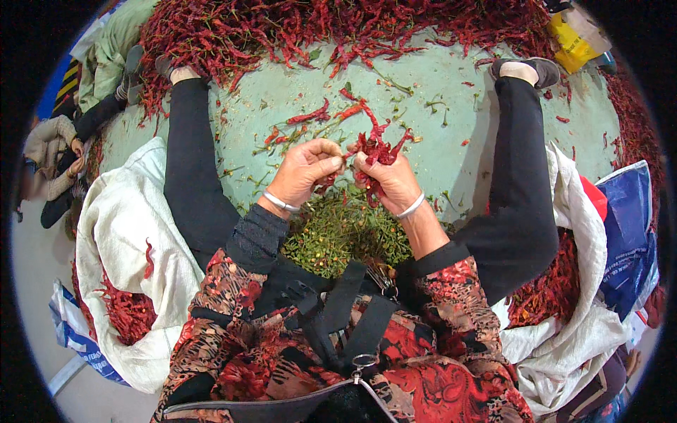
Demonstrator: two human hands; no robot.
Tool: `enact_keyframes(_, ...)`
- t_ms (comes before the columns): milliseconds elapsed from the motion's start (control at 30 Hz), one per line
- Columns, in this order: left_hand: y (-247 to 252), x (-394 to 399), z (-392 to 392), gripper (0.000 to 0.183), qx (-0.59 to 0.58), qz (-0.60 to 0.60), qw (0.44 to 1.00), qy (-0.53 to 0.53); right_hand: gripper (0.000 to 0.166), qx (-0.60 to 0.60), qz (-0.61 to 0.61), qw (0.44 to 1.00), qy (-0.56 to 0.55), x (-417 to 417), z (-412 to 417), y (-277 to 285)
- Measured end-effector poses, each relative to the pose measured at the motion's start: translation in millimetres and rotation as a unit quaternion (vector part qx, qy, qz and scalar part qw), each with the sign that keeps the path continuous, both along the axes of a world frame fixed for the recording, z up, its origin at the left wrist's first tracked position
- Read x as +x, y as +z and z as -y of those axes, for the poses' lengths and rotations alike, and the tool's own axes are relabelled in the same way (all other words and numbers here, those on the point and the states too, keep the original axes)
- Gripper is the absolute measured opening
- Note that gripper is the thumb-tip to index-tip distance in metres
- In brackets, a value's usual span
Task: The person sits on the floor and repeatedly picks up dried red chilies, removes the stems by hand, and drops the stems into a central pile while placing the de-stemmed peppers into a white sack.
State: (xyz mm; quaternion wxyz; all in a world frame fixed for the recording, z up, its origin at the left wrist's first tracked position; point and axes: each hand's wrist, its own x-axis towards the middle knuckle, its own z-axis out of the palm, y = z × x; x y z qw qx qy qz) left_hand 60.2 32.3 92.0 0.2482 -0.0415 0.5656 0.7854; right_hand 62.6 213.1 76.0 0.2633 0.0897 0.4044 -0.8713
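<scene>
My right hand [394, 182] grips a bunch of dried red chili peppers [380, 150], their tips fanning out above the thumb and hanging below the palm. Close beside it, my left hand [307, 172] pinches with thumb and forefinger at a chili; its exact grip is partly hidden by the fingers. Some red chili [325, 184] shows under the left palm. Below both hands, between my thighs, lies a heap of green chili stems [344, 232]. A few loose chilies [309, 115] and stems are scattered on the pale green sheet [439, 143] just beyond my hands.
A large pile of dried red chilies [338, 26] spans the far side. White woven sacks holding chilies stand at my left [132, 211] and right [560, 338]. Another person [58, 153] sits at far left. A yellow bag [571, 45] lies at the upper right.
</scene>
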Motion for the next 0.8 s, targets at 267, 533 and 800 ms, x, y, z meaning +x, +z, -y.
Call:
enact_keyframes(267,5.6,17.8,2.2,0.018,0.197,0.101,0.974,0.056,0.016,-0.032,0.005,0.986,-0.162,9.2,-14.1,8.5)
enact_keyframes(533,7.7,26.7,-15.3,0.014,0.003,-0.081,0.985,0.150,0.026,0.252,-0.107,0.956,0.101,32.0,2.5,17.5)
enact_keyframes(800,-13.2,-54.9,-4.5,0.017,-0.309,-0.168,0.927,0.128,0.009,0.048,-0.013,0.997,-0.060,21.3,-18.3,15.8)
